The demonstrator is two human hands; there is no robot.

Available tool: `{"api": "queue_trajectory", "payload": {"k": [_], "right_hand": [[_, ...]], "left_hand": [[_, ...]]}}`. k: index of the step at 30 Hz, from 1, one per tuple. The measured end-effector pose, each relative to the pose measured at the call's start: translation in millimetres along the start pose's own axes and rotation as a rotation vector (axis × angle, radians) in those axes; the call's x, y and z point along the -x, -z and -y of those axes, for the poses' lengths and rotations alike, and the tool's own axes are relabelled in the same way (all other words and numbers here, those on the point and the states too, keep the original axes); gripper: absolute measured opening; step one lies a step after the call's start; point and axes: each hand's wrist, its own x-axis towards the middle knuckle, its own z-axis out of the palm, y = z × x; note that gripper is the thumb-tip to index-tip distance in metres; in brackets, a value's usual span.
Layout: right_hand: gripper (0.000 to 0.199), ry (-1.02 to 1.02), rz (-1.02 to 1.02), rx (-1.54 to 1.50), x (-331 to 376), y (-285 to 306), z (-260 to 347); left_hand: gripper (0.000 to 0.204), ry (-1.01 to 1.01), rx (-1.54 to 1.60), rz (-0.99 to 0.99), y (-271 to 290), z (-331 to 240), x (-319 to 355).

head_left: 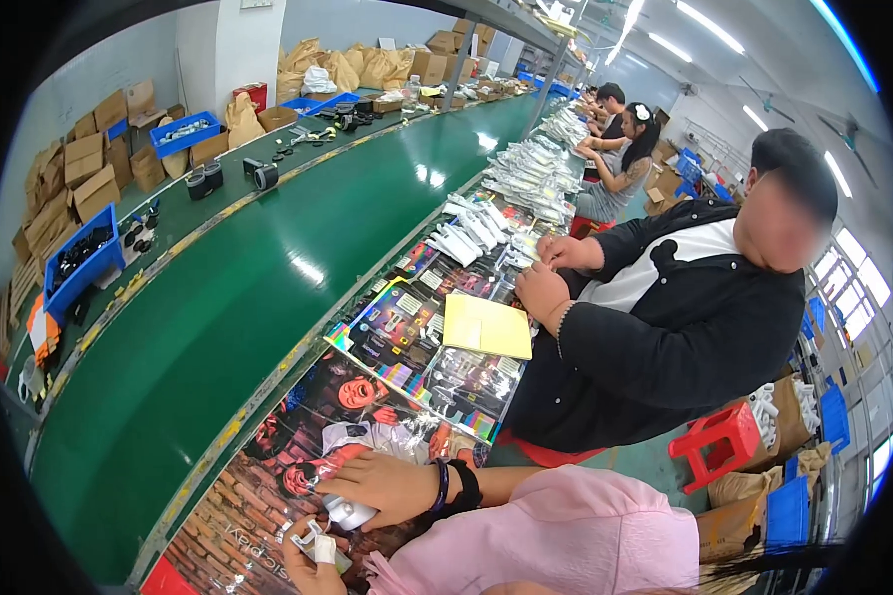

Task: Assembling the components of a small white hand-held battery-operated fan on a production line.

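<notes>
My right hand, with dark bands at its wrist, lies palm down over a smooth silvery-white rounded part, its fingers curled round the far side. Just below it, at the lower edge, my left hand has bent fingers and a white wrap on one of them. It pinches a small white piece with a notched outline, close to the rounded part. Whether the two pieces touch is hard to see. Under both hands lies a glossy printed sheet showing a brick wall and people.
A co-worker in a black jacket sits to the right, hands over the bench. Beside them are a yellow paper pad and piled white bagged parts. A green conveyor belt runs along the left. A red stool stands behind.
</notes>
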Motion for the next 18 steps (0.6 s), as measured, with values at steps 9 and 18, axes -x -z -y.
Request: {"api": "queue_trajectory", "payload": {"k": [9, 18], "right_hand": [[0.087, 0.041, -0.047, -0.005, -4.6, -3.9, -1.6], [0.082, 0.079, -0.051, 0.01, 1.1, -1.3, -2.4]], "left_hand": [[0.033, -0.101, 0.091, 0.049, 3.7, 7.1, -0.7], [0.027, -0.167, 0.164, 0.114, 1.4, 7.6, 0.3]]}}
